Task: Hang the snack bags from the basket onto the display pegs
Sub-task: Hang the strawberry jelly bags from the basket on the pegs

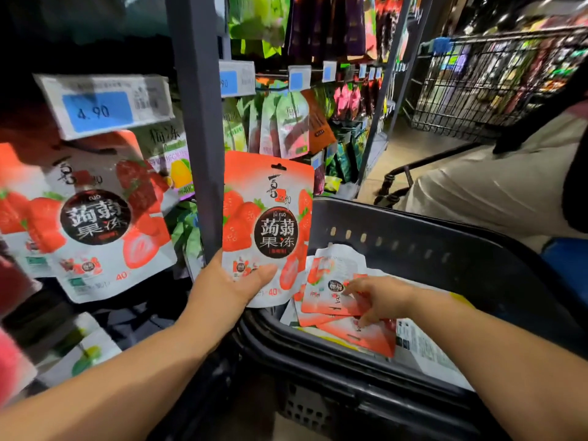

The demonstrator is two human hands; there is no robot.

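My left hand (pixel 227 289) holds a red-and-white strawberry snack bag (pixel 269 218) upright by its bottom edge, thumb across the front, just left of the black basket (pixel 413 237). My right hand (pixel 378 297) reaches into the basket and its fingers pinch the top one of several like bags (pixel 331 300) lying flat there. The same kind of bag (pixel 95 218) hangs on a display peg at the left, under a blue 4.90 price tag (pixel 98 109).
A dark grey shelf upright (pixel 200 138) stands between the hanging bag and the held one. More snack bags (pixel 286 125) hang on pegs behind. A wire shopping cart (pixel 496 78) and a person in light trousers (pixel 496 176) are at the right.
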